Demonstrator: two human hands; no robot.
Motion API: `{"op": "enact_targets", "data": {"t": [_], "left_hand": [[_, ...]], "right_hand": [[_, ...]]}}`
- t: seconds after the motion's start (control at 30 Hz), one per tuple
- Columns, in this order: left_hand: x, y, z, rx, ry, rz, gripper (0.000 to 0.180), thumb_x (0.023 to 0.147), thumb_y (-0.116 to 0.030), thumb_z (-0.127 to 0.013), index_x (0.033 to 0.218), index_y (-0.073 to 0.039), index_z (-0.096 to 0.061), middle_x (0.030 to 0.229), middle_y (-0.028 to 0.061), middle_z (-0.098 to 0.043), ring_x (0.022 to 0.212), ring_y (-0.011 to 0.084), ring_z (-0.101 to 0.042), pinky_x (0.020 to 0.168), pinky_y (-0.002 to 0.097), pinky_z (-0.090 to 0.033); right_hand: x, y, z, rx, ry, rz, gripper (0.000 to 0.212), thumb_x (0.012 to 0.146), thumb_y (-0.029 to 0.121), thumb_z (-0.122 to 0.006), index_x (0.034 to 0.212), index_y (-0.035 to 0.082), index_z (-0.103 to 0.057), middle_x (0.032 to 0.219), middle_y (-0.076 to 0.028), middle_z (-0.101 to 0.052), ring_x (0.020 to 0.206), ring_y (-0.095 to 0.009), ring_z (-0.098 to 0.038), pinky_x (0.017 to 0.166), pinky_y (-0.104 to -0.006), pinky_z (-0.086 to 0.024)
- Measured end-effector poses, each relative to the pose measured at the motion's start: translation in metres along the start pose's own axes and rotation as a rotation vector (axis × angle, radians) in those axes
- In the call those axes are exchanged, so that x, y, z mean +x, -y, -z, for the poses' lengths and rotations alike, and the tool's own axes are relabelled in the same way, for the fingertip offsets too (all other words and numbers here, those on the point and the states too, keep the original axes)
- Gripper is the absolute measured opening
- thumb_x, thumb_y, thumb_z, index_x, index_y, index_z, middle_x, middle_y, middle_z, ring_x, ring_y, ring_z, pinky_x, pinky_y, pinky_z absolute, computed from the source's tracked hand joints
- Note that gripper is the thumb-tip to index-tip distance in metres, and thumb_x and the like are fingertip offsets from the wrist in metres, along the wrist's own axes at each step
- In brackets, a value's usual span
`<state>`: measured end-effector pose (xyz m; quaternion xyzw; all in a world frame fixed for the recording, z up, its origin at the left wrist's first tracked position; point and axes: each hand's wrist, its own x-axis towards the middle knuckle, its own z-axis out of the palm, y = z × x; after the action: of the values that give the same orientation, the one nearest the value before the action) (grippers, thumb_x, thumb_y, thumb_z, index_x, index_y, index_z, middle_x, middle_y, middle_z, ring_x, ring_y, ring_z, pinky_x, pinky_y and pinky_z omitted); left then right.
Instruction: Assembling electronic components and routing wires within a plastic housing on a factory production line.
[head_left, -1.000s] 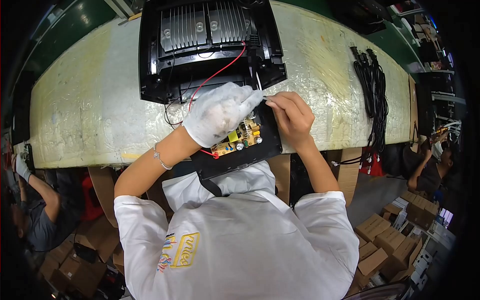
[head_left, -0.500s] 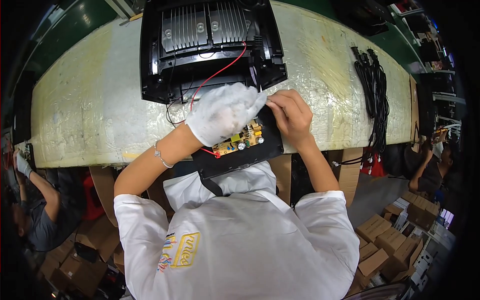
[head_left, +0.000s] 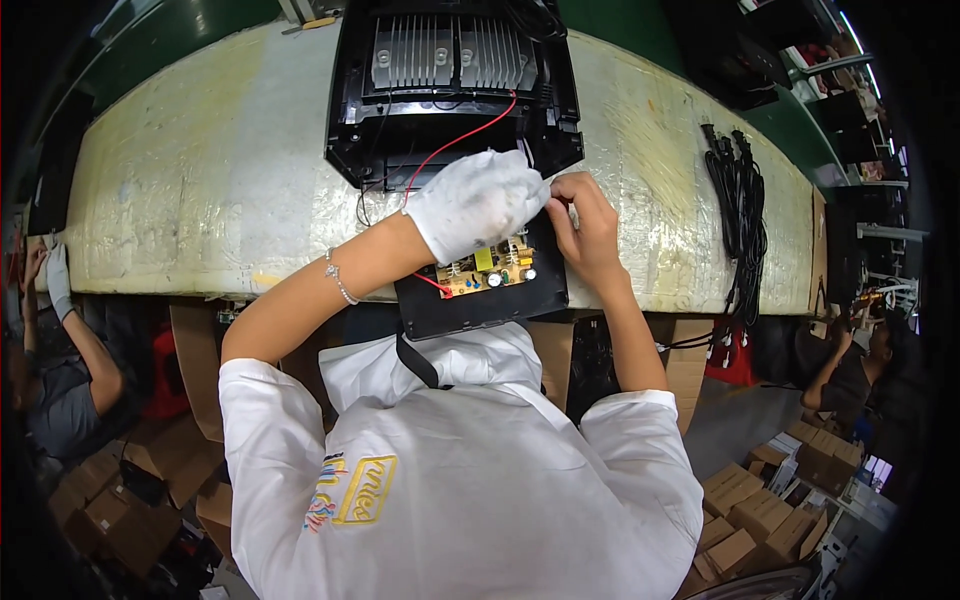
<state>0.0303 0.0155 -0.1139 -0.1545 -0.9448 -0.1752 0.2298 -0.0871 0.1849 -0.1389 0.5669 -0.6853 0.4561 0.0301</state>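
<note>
Both hands (head_left: 478,203) (head_left: 585,222) meet above the circuit board (head_left: 488,272).

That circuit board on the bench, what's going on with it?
A person in a white shirt works over a small yellow circuit board seated in a black plastic housing. The gloved left hand covers the board's upper part while the bare right hand pinches something at its edge. A red wire runs to a larger black casing with a finned heatsink. Black cables lie to the right.
</note>
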Motion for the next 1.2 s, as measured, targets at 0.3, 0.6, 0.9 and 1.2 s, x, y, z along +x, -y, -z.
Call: {"op": "enact_targets", "data": {"t": [0.3, 0.6, 0.9, 1.2], "left_hand": [[0.006, -0.003, -0.014, -0.248, -0.278, 0.132, 0.025, 0.076, -0.009, -0.073, 0.100, -0.013, -0.068, 0.090, 0.0079, -0.060, 0.085, 0.0281, -0.060, 0.072, 0.0352, -0.051], [0.010, 0.010, 0.005, -0.224, -0.057, 0.018, 0.013, 0.073, -0.005, -0.068, 0.083, -0.005, -0.060, 0.087, 0.0070, -0.058, 0.085, 0.0274, -0.058, 0.074, 0.0349, -0.049], [0.021, -0.005, -0.012, -0.743, -0.004, 0.868, 0.046, 0.075, -0.031, -0.079, 0.097, 0.001, -0.054, 0.091, 0.0126, -0.061, 0.085, 0.0222, -0.063, 0.080, 0.0313, -0.051], [0.023, -0.003, -0.022, -0.665, -0.029, 0.895, 0.045, 0.076, -0.033, -0.075, 0.098, 0.001, -0.054, 0.089, 0.0136, -0.060, 0.084, 0.0252, -0.061, 0.078, 0.0319, -0.050]], "right_hand": [[-0.003, -0.002, 0.014, 0.627, 0.051, -0.514, 0.006, 0.094, 0.005, -0.062, 0.091, -0.001, -0.064, 0.083, 0.001, -0.062, 0.073, -0.005, -0.056, 0.067, -0.0206, -0.046], [0.007, -0.003, 0.048, 0.174, 0.162, -0.251, 0.006, 0.091, 0.000, -0.061, 0.088, -0.004, -0.064, 0.086, -0.005, -0.063, 0.076, -0.010, -0.058, 0.068, -0.0225, -0.047], [0.020, -0.009, 0.047, -0.047, 0.343, -0.038, 0.007, 0.084, 0.001, -0.067, 0.090, -0.002, -0.065, 0.086, -0.011, -0.066, 0.072, -0.023, -0.061, 0.067, -0.0299, -0.048], [0.045, 0.008, 0.056, -0.488, 0.556, 0.343, 0.018, 0.078, 0.002, -0.069, 0.077, 0.002, -0.051, 0.072, -0.009, -0.052, 0.074, -0.029, -0.055, 0.065, -0.0397, -0.045]]}}
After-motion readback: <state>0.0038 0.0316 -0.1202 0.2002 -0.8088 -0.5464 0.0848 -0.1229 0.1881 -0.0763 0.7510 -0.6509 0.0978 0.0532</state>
